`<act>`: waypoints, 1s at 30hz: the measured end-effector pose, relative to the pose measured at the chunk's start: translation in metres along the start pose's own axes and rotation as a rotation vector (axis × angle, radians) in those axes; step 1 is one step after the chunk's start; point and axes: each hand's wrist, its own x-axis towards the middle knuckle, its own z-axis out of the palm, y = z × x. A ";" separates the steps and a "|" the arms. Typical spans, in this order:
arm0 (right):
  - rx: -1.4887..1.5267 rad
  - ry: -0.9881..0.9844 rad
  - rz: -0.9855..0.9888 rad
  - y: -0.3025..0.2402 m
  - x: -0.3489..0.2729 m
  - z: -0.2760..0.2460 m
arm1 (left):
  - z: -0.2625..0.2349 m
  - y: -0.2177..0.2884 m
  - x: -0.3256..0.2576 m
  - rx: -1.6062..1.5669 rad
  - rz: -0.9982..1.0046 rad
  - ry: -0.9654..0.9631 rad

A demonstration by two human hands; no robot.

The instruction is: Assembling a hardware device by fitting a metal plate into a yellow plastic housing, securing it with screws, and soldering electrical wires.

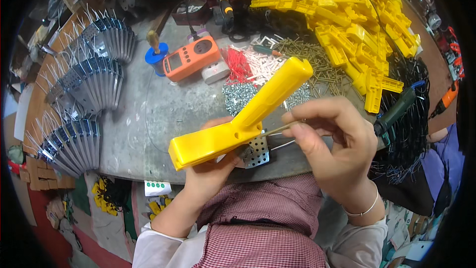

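Observation:
My left hand [210, 177] is closed around a yellow plastic housing [203, 144] with a long handle that slants up to the right. My right hand [344, 144] pinches a thin brass-coloured screw [275, 130] between thumb and forefinger. The screw's far end meets the housing's side, just below the handle's base; whether it sits in a hole I cannot tell. Below it, a perforated metal plate [259, 155] sticks out from under the housing, with a pale wire [282, 144] running toward my right fingers.
Yellow housings [347, 25] are heaped at the back right, beside brass-coloured screws [317, 59]. Small silver screws [238, 98], red and white sleeves [238, 64] and an orange meter [193, 58] lie mid-table. Fanned metal plates [74, 141] line the left; black cables [411, 129] hang right.

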 end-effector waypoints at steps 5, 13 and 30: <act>0.035 0.039 -0.148 -0.013 0.001 0.013 | 0.005 -0.001 -0.001 0.039 0.085 0.005; 0.183 0.035 0.066 -0.004 -0.006 0.008 | 0.007 0.004 0.008 0.741 0.480 0.002; -0.946 -0.529 -0.171 0.026 -0.007 -0.054 | -0.004 0.023 0.048 0.782 0.124 -0.494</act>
